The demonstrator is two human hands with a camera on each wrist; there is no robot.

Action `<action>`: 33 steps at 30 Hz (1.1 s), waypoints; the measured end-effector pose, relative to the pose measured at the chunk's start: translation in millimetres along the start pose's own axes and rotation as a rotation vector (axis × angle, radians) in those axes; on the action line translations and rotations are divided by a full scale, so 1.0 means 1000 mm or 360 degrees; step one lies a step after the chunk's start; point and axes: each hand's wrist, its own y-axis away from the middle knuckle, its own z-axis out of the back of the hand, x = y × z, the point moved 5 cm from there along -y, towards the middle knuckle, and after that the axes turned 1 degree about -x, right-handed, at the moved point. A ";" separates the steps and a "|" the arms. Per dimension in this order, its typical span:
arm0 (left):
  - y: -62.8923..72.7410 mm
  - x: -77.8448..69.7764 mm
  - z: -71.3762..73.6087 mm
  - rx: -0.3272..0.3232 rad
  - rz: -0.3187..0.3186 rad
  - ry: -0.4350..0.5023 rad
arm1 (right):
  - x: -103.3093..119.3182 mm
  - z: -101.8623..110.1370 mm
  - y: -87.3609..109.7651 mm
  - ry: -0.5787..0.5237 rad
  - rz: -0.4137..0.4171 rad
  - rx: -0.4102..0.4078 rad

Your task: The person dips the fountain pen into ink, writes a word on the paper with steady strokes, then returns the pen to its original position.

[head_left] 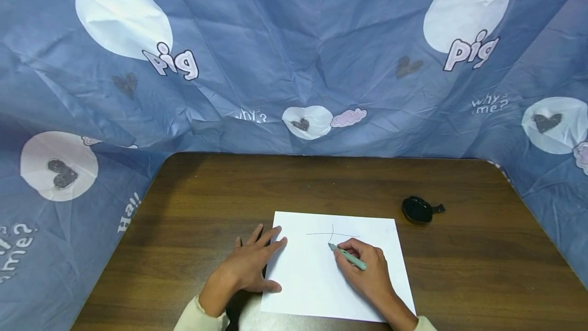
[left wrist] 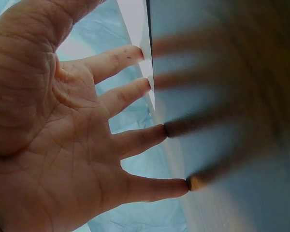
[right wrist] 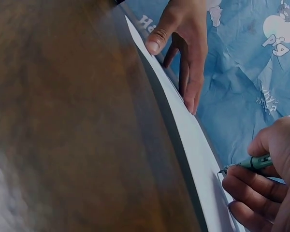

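A white sheet of paper [head_left: 303,280] lies on the table, bearing a long thin horizontal line crossed by a short line that bends down to the left. My right hand [head_left: 369,272] pinches a green pen [head_left: 353,259], its tip at the lower end of the short line. The right wrist view shows the same pen [right wrist: 256,163] between thumb and fingers. With fingers spread, my left hand [head_left: 250,262] rests at the paper's left edge, some fingertips and the thumb on the sheet. In the left wrist view its palm [left wrist: 72,140] faces the camera, fingertips touching down.
A small black pan-shaped object [head_left: 418,210] with a short handle sits on the brown wooden table [head_left: 220,188], right of and beyond the paper. A blue printed cloth [head_left: 257,55] hangs behind the table and along its sides.
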 end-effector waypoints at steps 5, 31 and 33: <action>0.000 0.000 0.000 0.0005 0.0000 -0.0002 | 0.003 -0.001 0.003 0.0020 0.0026 -0.0003; 0.001 0.000 0.001 -0.0018 0.0000 -0.0002 | 0.018 -0.015 0.018 0.0028 0.0108 0.0099; 0.001 0.000 0.001 -0.0024 -0.0003 -0.0007 | 0.020 -0.016 0.020 0.0021 0.0122 0.0113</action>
